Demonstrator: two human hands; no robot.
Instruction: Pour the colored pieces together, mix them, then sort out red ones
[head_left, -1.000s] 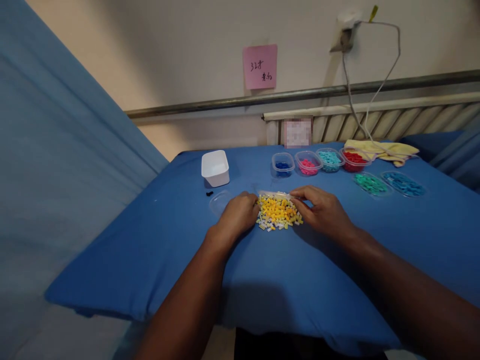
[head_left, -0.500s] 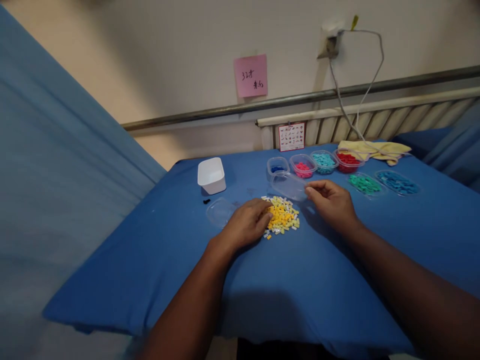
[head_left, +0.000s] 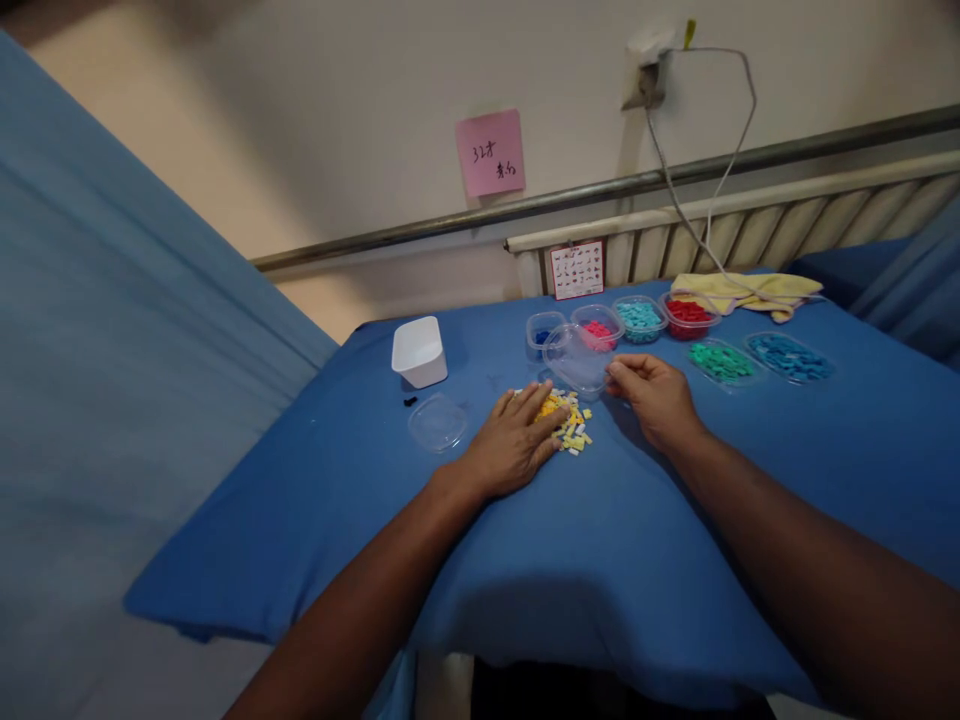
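Left forearm (head_left: pixel 375 590), right forearm (head_left: pixel 795 540) bare, tapering to wrists (head_left: pixel 454 484); black clothing (head_left: pixel 600 692) below, detail lost in shadow.

Small yellow and white pieces (head_left: pixel 576 426) lie heaped before a tilted clear plastic tray (head_left: pixel 576 362).

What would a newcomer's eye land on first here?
Probably the pile of yellow and white pieces mid-table, with the left hand spread over it and the right hand holding a clear plastic piece just beyond. Next, four clear tubs of bright pieces in a row at the back, and the pink note on the wall above.
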